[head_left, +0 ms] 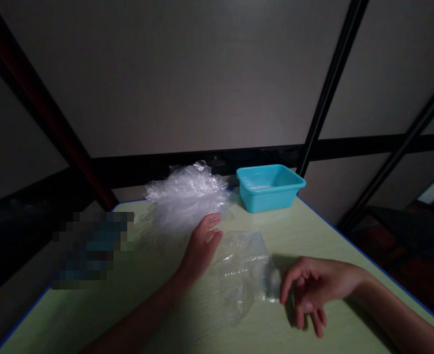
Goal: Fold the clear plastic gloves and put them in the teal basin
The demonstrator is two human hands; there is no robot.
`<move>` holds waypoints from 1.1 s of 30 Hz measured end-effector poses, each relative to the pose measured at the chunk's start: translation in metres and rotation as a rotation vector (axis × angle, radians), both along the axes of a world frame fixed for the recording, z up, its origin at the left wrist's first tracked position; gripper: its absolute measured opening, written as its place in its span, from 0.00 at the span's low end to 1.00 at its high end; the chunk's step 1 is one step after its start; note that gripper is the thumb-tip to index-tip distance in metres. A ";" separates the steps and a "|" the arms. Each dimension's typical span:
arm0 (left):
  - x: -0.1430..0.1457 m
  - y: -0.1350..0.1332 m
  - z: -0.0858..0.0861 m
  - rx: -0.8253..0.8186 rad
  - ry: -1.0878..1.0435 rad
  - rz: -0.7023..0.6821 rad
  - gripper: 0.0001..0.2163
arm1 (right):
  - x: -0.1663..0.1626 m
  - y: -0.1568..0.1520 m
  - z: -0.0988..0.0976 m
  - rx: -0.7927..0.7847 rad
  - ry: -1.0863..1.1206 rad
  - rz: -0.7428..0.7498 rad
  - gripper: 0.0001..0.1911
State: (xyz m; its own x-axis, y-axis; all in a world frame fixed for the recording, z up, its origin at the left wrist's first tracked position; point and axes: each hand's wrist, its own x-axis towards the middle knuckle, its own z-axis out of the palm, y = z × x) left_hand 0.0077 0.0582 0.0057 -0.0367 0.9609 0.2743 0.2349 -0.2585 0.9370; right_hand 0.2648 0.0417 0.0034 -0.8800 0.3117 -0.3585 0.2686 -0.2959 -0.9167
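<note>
A clear plastic bag (244, 275) lies flat and creased on the table between my two hands. My left hand (204, 243) hovers by its upper left edge, fingers apart and holding nothing. Just beyond that hand rises a crumpled heap of clear plastic bags (187, 196). My right hand (312, 290) is at the flat bag's lower right corner, fingers loosely bent and spread. Its index fingertip is close to the corner; whether it touches the plastic is hard to see.
A turquoise plastic basin (270, 189) stands at the table's far right, with something pale inside. The pale green table (334, 246) has a blue edge. A blurred-out patch (95, 250) covers something at the left. Panelled doors (202, 88) rise behind the table.
</note>
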 end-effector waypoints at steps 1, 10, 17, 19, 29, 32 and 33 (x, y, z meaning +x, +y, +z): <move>0.003 -0.004 -0.001 0.019 0.083 -0.051 0.13 | -0.002 -0.001 0.001 0.079 0.032 -0.068 0.20; 0.018 -0.032 -0.006 0.104 0.943 -0.353 0.29 | -0.032 -0.001 0.000 1.401 -0.260 -0.359 0.32; 0.014 -0.033 -0.012 0.164 1.208 -0.403 0.31 | -0.036 0.001 -0.016 1.567 -0.464 -0.057 0.43; 0.012 -0.032 -0.014 0.168 1.231 -0.397 0.31 | -0.035 0.000 -0.016 1.572 -0.485 -0.053 0.44; 0.006 -0.030 -0.015 0.152 1.222 -0.380 0.32 | -0.033 -0.003 -0.019 1.568 -0.496 -0.085 0.43; 0.003 -0.029 -0.015 0.182 1.085 -0.391 0.30 | -0.030 -0.002 -0.015 1.534 -0.446 -0.095 0.42; 0.002 -0.028 -0.013 0.193 1.002 -0.385 0.28 | -0.027 -0.002 -0.012 1.520 -0.410 -0.095 0.41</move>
State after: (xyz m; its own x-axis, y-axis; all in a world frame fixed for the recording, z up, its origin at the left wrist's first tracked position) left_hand 0.0099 0.0299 -0.0077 0.5818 0.7975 0.1596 0.7409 -0.6007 0.3004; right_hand 0.2374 0.0396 -0.0085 -0.7628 0.6337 0.1287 0.5978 0.7670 -0.2332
